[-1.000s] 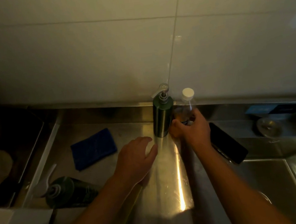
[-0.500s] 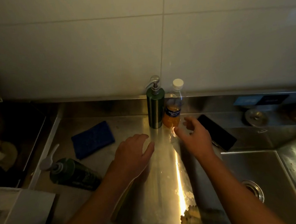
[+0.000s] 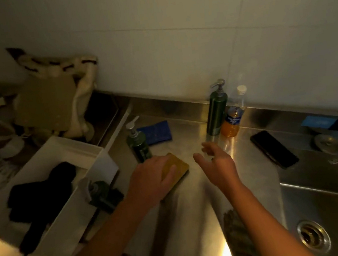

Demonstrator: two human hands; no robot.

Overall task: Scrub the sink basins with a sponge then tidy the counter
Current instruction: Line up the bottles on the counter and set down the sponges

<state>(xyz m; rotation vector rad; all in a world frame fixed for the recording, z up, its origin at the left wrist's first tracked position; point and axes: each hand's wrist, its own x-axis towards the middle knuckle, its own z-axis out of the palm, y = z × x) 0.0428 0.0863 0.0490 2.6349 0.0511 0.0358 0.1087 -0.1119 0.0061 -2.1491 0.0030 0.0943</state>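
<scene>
My left hand (image 3: 149, 177) lies flat on a yellow sponge (image 3: 176, 166) on the steel counter (image 3: 195, 191). My right hand (image 3: 219, 163) hovers open just right of it, fingers spread, holding nothing. Against the back wall stand a tall green pump dispenser (image 3: 216, 112) and a small bottle of orange liquid (image 3: 233, 122) with a white cap. A second dark green pump bottle (image 3: 137, 141) stands left of the sponge. The sink basin (image 3: 325, 210) with its drain (image 3: 314, 235) is at the lower right.
A blue cloth (image 3: 157, 132) lies behind the left bottle. A black phone (image 3: 274, 148) rests on the counter by the basin. A white box (image 3: 63, 184) holding dark items sits at the left, with a small dark object (image 3: 101, 193) beside it. A cloth bag (image 3: 52, 96) leans at the back left.
My right hand let go of the orange bottle by the wall and drew back open. My left hand slid left with the sponge under it. The view swung left.
</scene>
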